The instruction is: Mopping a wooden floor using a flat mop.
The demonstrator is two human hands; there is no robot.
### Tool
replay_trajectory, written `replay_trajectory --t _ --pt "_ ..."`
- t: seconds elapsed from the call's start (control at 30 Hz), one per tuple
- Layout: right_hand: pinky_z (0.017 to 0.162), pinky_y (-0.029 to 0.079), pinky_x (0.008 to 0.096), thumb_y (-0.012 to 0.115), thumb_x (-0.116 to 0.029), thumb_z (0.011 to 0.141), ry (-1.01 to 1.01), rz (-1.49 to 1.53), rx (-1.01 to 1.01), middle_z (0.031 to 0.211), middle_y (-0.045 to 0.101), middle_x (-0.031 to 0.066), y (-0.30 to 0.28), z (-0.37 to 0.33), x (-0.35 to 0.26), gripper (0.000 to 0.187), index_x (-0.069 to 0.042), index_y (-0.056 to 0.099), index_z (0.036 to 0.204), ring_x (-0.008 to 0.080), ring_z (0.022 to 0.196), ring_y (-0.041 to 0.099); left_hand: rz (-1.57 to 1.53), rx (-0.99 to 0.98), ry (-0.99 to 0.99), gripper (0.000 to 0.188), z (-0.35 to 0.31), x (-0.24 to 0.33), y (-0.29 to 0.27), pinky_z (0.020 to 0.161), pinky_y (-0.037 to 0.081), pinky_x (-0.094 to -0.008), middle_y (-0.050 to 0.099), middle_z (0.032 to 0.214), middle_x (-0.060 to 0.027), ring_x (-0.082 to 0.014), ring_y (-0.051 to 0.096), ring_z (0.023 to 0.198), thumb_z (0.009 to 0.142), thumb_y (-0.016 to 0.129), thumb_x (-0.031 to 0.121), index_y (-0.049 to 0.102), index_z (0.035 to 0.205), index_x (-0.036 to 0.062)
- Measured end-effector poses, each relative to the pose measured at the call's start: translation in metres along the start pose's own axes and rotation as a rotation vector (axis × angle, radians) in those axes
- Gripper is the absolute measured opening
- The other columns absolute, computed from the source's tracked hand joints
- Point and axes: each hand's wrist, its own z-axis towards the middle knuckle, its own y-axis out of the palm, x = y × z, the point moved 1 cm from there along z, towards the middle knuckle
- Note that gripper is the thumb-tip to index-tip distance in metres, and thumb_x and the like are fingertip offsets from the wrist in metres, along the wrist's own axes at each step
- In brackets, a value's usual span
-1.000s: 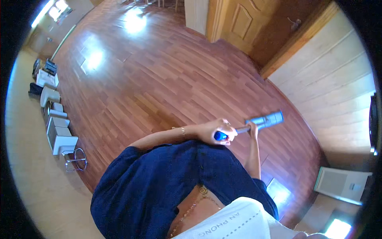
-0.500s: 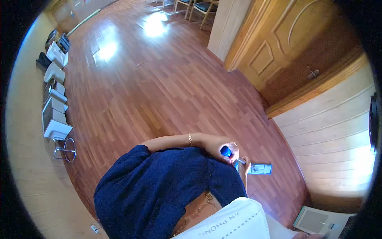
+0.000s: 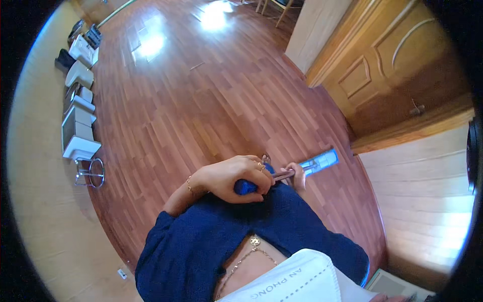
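Observation:
My left hand (image 3: 229, 176), with a bracelet at the wrist, is wrapped round the blue-capped top of a flat mop (image 3: 246, 187) in front of my chest. Farther down the pole, my right hand (image 3: 298, 177) grips the mop, its fingers closed on the shaft. Beyond that hand the rectangular blue mop head (image 3: 320, 162) lies on the wood-plank floor (image 3: 201, 110), to the right of my body. My dark blue top hides most of the right forearm.
Along the left wall stand several white fixtures (image 3: 80, 132) and a round metal stand (image 3: 90, 172). On the right are a wooden door (image 3: 372, 85) and a pale panelled wall (image 3: 417, 176). A chair (image 3: 278, 7) is at the far end. A pale boxy object (image 3: 392, 283) sits at lower right.
Both hands have come up and my left hand has moved left, nearer my chest. The mop head has shifted up in the picture and turned at a slant. My view has turned slightly.

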Motion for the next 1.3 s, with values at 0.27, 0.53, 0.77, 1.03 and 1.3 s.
replay_trajectory --t 0.27,0.53,0.77,1.03,1.3 --pt "0.069 0.046 0.0411 0.077 -0.015 0.069 -0.488 -0.138 0.034 0.08 0.061 0.0115 0.048 0.111 0.022 0.02 -0.008 0.058 0.072 0.0294 0.075 0.059 0.051 0.301 -0.214 0.011 -0.018 -0.006 -0.005 0.083 0.044 -0.0391 0.065 0.089 -0.0094 -0.0286 0.061 0.093 0.079 0.067 0.01 0.057 0.076 0.0069" --pt "0.078 0.044 0.0397 0.071 -0.011 0.067 -0.472 -0.247 -0.13 0.083 0.06 0.0065 0.07 0.218 0.062 0.016 -0.011 0.06 0.079 0.0282 0.084 0.058 0.211 0.498 -0.273 0.013 0.002 -0.06 -0.012 0.081 0.046 -0.0396 0.064 0.09 -0.0123 -0.0298 0.062 0.092 0.08 0.069 0.009 0.056 0.078 0.0046" --pt "0.083 0.046 0.0419 0.066 -0.01 0.071 -0.447 -0.428 -0.205 0.087 0.062 0.0071 0.105 0.301 0.062 0.011 -0.011 0.062 0.081 0.0291 0.09 0.058 0.255 0.697 -0.309 0.015 0.016 -0.112 -0.029 0.072 0.048 -0.0416 0.059 0.081 -0.0148 -0.0345 0.059 0.078 0.077 0.069 0.005 0.055 0.08 0.0021" --pt "0.079 0.048 0.0417 0.058 -0.009 0.076 -0.533 -0.441 -0.461 0.091 0.062 0.013 0.174 0.336 0.022 0.009 -0.009 0.06 0.084 0.0336 0.093 0.059 0.383 0.938 -0.383 0.014 0.003 -0.112 -0.026 0.085 0.049 -0.0409 0.061 0.082 -0.0136 -0.0349 0.061 0.089 0.076 0.068 0.003 0.054 0.078 0.0021" --pt "0.076 0.047 0.0425 0.051 -0.012 0.077 -0.76 -0.298 -0.761 0.089 0.061 0.0132 0.288 0.309 -0.04 0.008 -0.008 0.058 0.078 0.0328 0.095 0.059 0.477 1.266 -0.729 0.007 -0.033 -0.061 0.006 0.098 0.044 -0.0405 0.066 0.093 -0.0119 -0.0304 0.061 0.109 0.079 0.067 0.003 0.062 0.084 0.0016"
